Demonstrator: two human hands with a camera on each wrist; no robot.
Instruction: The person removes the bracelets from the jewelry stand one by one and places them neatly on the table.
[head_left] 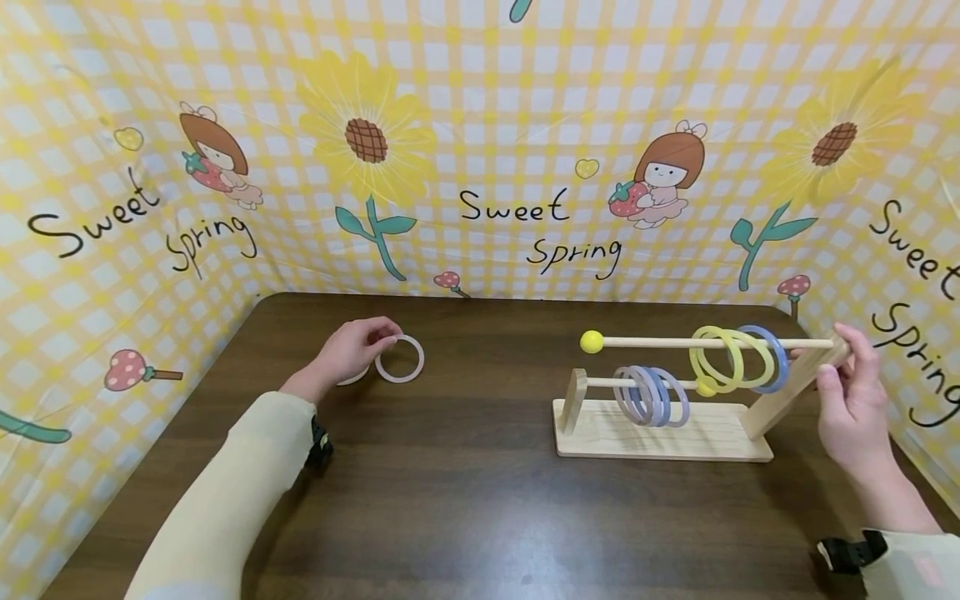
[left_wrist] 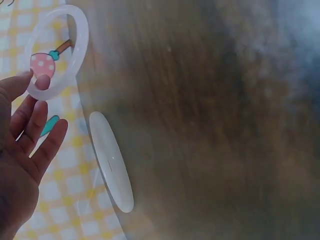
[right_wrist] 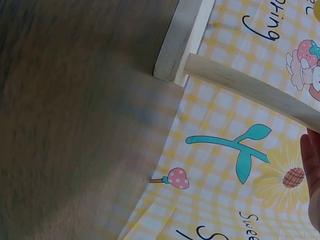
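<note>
My left hand (head_left: pixel 351 350) pinches a pale pinkish-white ring (head_left: pixel 421 359) between thumb and forefinger, its other fingers loosely extended in the left wrist view. Below that hand, a second white ring (left_wrist: pixel 111 162) appears edge-on, mostly hidden by the hand in the head view. On the right, my right hand (head_left: pixel 855 400) grips the top of the slanted wooden post (head_left: pixel 783 392) of a ring stand. Yellow rings (head_left: pixel 738 358) and a blue ring (head_left: pixel 784 367) hang on its upper rod. Several lilac and blue rings (head_left: pixel 684 404) hang on the lower rod.
The stand's flat wooden base (head_left: pixel 712 437) rests on the dark brown table (head_left: pixel 465 500). Yellow balls tip the rods, the upper one (head_left: pixel 592 342) pointing left. Yellow checked cloth (head_left: pixel 495 125) with printed flowers rises behind the table and along both sides.
</note>
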